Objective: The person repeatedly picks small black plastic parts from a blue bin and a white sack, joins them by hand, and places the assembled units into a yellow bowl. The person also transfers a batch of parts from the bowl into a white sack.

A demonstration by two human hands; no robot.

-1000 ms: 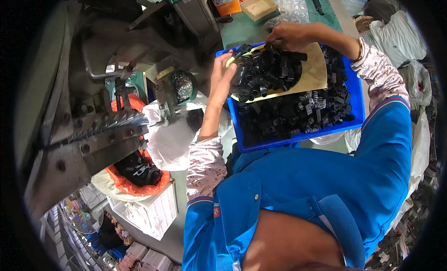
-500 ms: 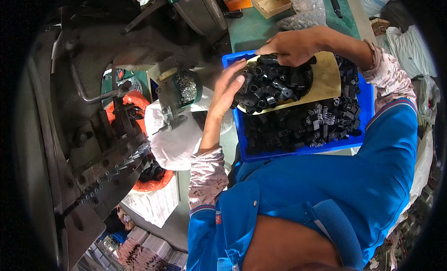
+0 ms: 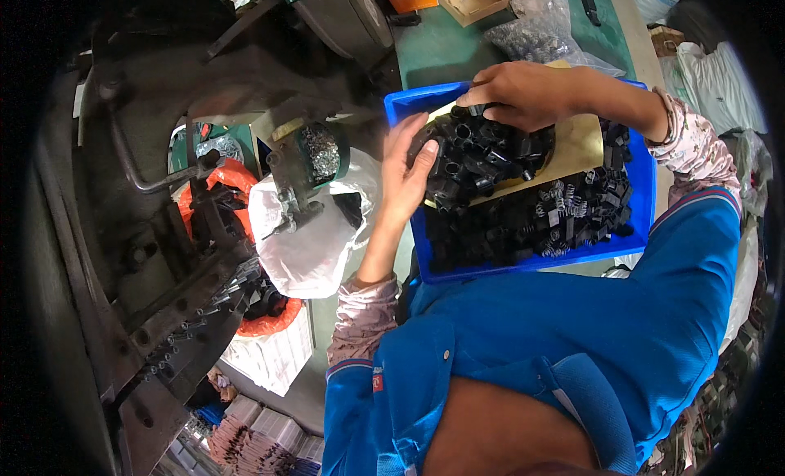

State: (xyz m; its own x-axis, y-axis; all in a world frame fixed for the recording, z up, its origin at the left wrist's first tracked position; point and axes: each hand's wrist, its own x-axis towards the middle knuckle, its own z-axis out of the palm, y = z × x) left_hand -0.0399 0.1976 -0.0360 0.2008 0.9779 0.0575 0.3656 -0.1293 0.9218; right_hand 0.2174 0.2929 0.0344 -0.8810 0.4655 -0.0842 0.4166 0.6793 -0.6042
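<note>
A heap of black plastic tube-like parts (image 3: 482, 161) lies on a cream-coloured sheet or shallow tray (image 3: 582, 141), which rests over part of a blue plastic bin (image 3: 644, 206). My left hand (image 3: 404, 172) lies along the heap's left side, fingers stretched and thumb apart, touching the outer parts. Over the far side of the heap, my right hand (image 3: 527, 96) has its fingers bent down, closed around a black part at their tips; that part is mostly hidden. Nearer me in the bin are small black blocks (image 3: 491, 239) and metal coil springs (image 3: 560, 206).
Dark machinery (image 3: 147, 255) fills the left side. Beside it sit a green cup of small metal pieces (image 3: 323, 153), a white bag (image 3: 294, 247) and a red-orange bag (image 3: 274, 321). Across the green table are a cardboard box (image 3: 474, 0) and a clear bag of small parts (image 3: 536, 38).
My right hand has gone from a stretched index finger near the bin's far left corner to bent fingers gripping a part in the heap. My left hand stays beside the heap.
</note>
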